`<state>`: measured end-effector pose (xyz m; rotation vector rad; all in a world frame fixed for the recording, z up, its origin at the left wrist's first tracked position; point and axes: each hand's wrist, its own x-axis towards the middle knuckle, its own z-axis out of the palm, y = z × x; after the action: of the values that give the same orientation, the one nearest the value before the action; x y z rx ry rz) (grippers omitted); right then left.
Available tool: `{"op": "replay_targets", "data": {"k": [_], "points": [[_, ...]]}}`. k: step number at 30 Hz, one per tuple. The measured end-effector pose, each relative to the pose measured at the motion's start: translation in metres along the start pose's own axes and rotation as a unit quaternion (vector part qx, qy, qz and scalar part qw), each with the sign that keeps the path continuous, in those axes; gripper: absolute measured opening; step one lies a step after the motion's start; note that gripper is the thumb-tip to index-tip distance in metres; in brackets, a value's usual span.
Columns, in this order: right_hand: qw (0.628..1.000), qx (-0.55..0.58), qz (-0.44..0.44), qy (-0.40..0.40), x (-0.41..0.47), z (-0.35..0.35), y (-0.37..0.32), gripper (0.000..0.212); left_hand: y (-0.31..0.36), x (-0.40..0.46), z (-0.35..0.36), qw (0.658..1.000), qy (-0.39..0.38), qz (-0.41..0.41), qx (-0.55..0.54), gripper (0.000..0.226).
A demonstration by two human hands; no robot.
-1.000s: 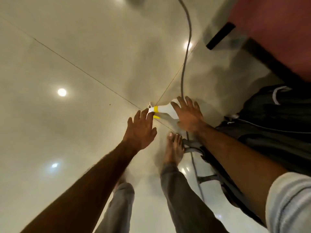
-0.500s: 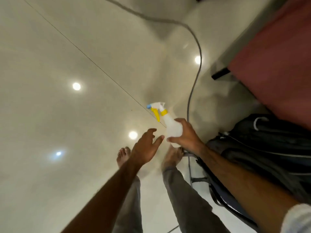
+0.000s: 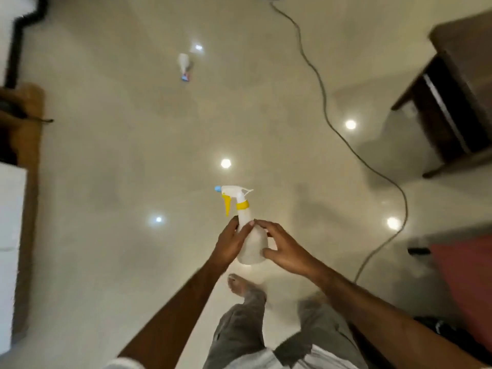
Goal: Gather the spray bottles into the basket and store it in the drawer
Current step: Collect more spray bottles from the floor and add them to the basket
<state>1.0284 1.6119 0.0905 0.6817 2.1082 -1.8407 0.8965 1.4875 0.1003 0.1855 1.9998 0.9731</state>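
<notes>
A white spray bottle point(image 3: 249, 235) with a yellow trigger, yellow collar and blue nozzle stands upright in mid air above the floor. My left hand point(image 3: 230, 245) grips its body from the left, thumb across the front. On the bottle's right side rests my right hand point(image 3: 286, 247), its fingers loosely spread and its thumb touching low on the body. A second white spray bottle point(image 3: 184, 65) with a red and blue head lies on the floor far ahead. No basket or drawer is recognisable in view.
A grey cable point(image 3: 327, 121) snakes across the glossy tiled floor from the top to the right. A dark wooden cabinet point(image 3: 452, 102) stands at the upper right, a red surface point(image 3: 468, 283) at the lower right, wooden furniture point(image 3: 26, 155) along the left edge.
I have straightened up with the bottle lifted off the floor. The view now faces the room. My left hand has come onto the bottle, and my right hand's grip has loosened.
</notes>
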Motion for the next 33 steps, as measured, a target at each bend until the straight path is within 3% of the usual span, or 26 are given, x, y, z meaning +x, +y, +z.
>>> {"op": "replay_targets", "data": {"k": [6,12,20,23,27,30,33], "points": [[0.999,0.0,-0.024,-0.048,0.087,0.068,-0.148,0.045,-0.015,-0.029,-0.175,0.994,0.06,0.089,-0.018,0.033],[0.987,-0.021,-0.064,-0.148,0.169,0.198,-0.27,0.028,-0.059,-0.059,-0.326,0.976,0.157,0.141,-0.057,0.041],[0.946,-0.077,-0.088,-0.303,0.276,0.359,-0.37,0.028,-0.142,-0.068,-0.483,0.944,0.3,0.088,-0.11,0.075],[0.933,-0.091,-0.114,-0.33,0.32,0.42,-0.406,0.028,-0.168,-0.066,-0.538,0.922,0.359,0.072,-0.127,0.086],[0.92,-0.124,-0.151,-0.34,0.372,0.509,-0.459,0.036,-0.199,-0.07,-0.609,0.893,0.444,0.027,-0.07,0.107],[0.895,-0.153,-0.19,-0.373,0.406,0.577,-0.502,0.042,-0.224,-0.075,-0.668,0.875,0.483,-0.015,-0.026,0.107],[0.869,-0.174,-0.199,-0.417,0.429,0.641,-0.536,0.047,-0.254,-0.08,-0.719,0.86,0.504,-0.032,-0.075,0.101]]}}
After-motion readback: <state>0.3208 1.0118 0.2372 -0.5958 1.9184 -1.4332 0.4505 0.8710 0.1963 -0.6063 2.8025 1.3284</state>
